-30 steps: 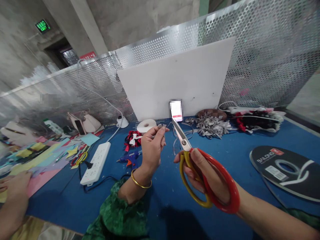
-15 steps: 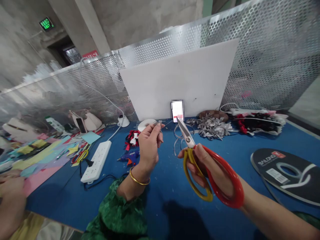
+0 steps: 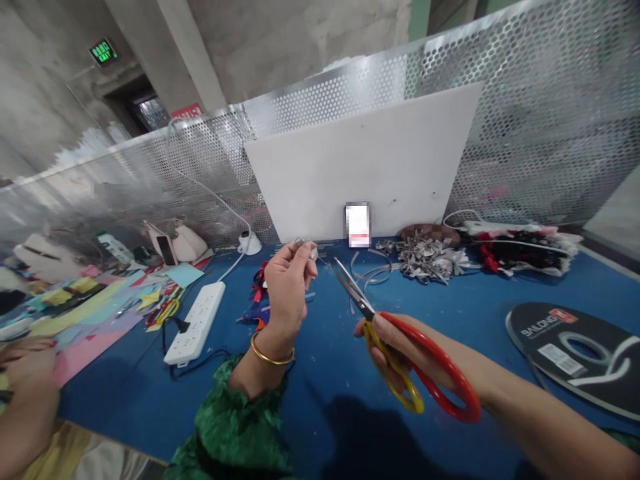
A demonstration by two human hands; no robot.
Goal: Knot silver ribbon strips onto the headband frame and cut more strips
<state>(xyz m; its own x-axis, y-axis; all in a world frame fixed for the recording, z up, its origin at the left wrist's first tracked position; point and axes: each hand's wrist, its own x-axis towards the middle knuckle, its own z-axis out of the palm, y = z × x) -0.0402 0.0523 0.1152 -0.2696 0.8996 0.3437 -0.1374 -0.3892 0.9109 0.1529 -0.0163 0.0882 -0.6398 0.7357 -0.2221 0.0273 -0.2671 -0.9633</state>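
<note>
My left hand (image 3: pixel 289 283), with a gold bangle at the wrist, is closed in a pinch above the blue table. Between its thumb and fingers shows a small pale grey ribbon piece (image 3: pixel 314 254), mostly hidden. My right hand (image 3: pixel 393 337) is wrapped round the scissors (image 3: pixel 356 293), which have one red and one yellow handle loop. Their blades look slightly parted and point up and left toward my left hand, not touching it. A small pale strip (image 3: pixel 310 295) shows just beside my left wrist. Behind the blades, a loose grey ribbon (image 3: pixel 373 275) curls on the table.
A phone (image 3: pixel 357 225) leans on a white board (image 3: pixel 360 167). Silver bows (image 3: pixel 433 257) are heaped at the back right; a black ribbon spool (image 3: pixel 545 327) lies nearer. Left are a glue gun (image 3: pixel 256 315), a power strip (image 3: pixel 195 323) and another person's arm (image 3: pixel 30 387).
My left hand has shifted slightly left with its pinch kept. The scissors have swung left and down, away from in front of the phone, and their blades are now a little apart.
</note>
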